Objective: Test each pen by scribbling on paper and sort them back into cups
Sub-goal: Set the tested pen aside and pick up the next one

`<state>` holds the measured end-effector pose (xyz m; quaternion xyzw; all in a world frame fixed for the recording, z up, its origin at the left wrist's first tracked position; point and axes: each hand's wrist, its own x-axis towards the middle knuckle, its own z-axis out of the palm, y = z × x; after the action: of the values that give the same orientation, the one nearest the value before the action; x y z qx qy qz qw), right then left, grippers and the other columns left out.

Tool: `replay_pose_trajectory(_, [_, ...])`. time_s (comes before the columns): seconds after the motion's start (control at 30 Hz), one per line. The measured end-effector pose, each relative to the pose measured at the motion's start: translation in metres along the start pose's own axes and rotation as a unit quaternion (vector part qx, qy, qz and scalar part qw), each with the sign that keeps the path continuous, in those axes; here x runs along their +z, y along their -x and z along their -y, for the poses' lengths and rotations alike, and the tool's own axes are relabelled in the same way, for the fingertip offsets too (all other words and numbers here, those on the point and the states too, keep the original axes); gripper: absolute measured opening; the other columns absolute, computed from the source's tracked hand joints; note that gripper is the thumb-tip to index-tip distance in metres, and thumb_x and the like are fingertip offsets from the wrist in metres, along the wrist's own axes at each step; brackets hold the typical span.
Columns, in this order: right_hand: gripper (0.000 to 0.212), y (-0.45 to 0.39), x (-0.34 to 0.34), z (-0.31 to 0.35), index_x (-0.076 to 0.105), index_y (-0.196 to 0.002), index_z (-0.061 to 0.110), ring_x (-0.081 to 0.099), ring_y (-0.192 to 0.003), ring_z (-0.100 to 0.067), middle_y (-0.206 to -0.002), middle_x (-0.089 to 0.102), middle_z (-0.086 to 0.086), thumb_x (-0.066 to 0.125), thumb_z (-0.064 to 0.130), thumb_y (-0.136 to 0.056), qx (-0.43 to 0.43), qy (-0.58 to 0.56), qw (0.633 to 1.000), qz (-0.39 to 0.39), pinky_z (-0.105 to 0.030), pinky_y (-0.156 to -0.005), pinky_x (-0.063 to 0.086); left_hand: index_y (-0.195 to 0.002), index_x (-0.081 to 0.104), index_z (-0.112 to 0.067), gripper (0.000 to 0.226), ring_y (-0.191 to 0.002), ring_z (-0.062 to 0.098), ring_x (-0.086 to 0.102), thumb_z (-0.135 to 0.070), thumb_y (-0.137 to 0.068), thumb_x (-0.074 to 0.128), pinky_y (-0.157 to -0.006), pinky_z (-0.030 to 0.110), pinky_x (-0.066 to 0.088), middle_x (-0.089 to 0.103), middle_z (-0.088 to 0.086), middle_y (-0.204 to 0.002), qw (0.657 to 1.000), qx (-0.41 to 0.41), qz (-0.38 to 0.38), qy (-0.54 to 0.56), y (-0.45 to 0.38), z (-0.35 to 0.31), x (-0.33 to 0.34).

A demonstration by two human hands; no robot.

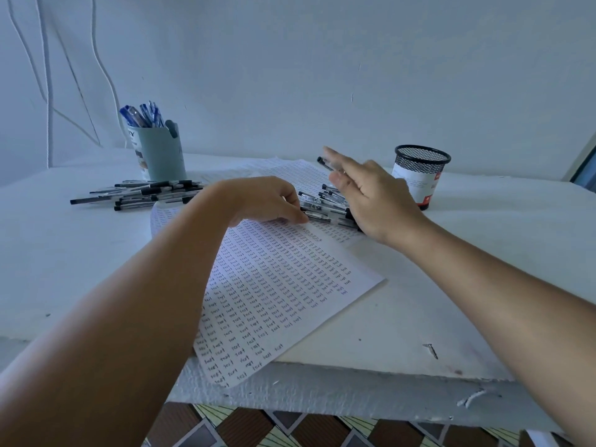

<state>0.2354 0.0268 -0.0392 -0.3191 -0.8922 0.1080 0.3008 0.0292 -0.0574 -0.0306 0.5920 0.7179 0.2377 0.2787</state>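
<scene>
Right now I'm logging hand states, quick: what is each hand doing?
Left hand: fingers curled, pinching a black pen in the pile on the paper.
Right hand: holds a black pen, lifted.

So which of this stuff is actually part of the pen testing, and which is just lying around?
Part of the job:
- paper covered in "test" scribbles
- black pens under the hands
- pen in the right hand
- left hand
- second pen pile
- mesh cup
- grey cup of blue pens

Just lying about:
- screw
- wall cords
</scene>
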Motion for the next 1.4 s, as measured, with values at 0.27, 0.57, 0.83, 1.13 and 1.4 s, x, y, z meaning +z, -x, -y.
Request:
replay_pose_trajectory(0.27, [0.034,-0.004,0.012,-0.002,0.059,-0.13,0.045,0.045,-0.095,-0.008,-0.1,0.043,0.009,0.031,0.049,-0.111,0.0,0.09,0.995,0.044,-0.042,-0.093,0.024,-0.101,0.068,-0.008,0.032,-0.071,0.013,0.055,-0.035,-0.088,0.079,-0.07,0.027,0.043,0.066,-0.004,-0.077,1.0,-0.004,-0.016,0.0,0.003,-0.003,0.0])
replay_pose_trajectory(0.57, [0.041,-0.014,0.034,0.017,0.044,-0.147,0.032,0.036,-0.126,-0.033,-0.133,0.04,-0.006,0.046,0.038,-0.106,0.018,0.2,0.979,0.038,-0.052,-0.116,0.018,-0.098,0.067,-0.011,0.017,-0.071,0.017,0.056,-0.022,-0.089,0.075,-0.068,0.029,0.048,0.068,0.002,-0.085,0.992,-0.002,-0.118,0.048,0.001,-0.001,-0.007])
replay_pose_trajectory(0.83, [0.035,-0.021,0.056,0.091,0.059,-0.138,0.037,0.049,-0.123,-0.025,-0.129,0.056,-0.001,0.051,0.043,-0.105,-0.117,0.078,0.986,0.085,-0.044,-0.107,0.037,-0.103,0.068,-0.015,0.017,-0.092,0.022,0.063,-0.01,-0.093,0.056,-0.064,0.029,0.047,0.067,0.002,-0.106,0.944,-0.061,-0.244,-0.216,0.036,0.016,-0.066])
replay_pose_trajectory(1.13, [0.033,-0.027,0.098,0.148,0.062,-0.133,0.032,0.058,-0.111,-0.018,-0.121,0.058,0.004,0.052,0.045,-0.105,-0.139,-0.008,0.979,0.152,-0.044,-0.099,0.05,-0.109,0.066,-0.019,0.03,-0.105,0.032,0.059,-0.006,-0.086,0.053,-0.094,0.044,0.052,0.067,0.006,-0.112,0.903,-0.154,-0.263,-0.303,0.081,0.11,-0.095])
replay_pose_trajectory(1.4, [0.037,-0.029,0.113,0.152,0.06,-0.136,0.032,0.06,-0.106,-0.017,-0.122,0.062,0.005,0.055,0.046,-0.103,-0.119,0.003,0.982,0.144,-0.039,-0.093,0.052,-0.096,0.071,-0.027,0.021,-0.094,0.022,0.059,-0.009,-0.086,0.068,-0.079,0.034,0.053,0.065,-0.003,-0.098,0.906,-0.097,-0.342,-0.229,0.083,0.131,-0.095])
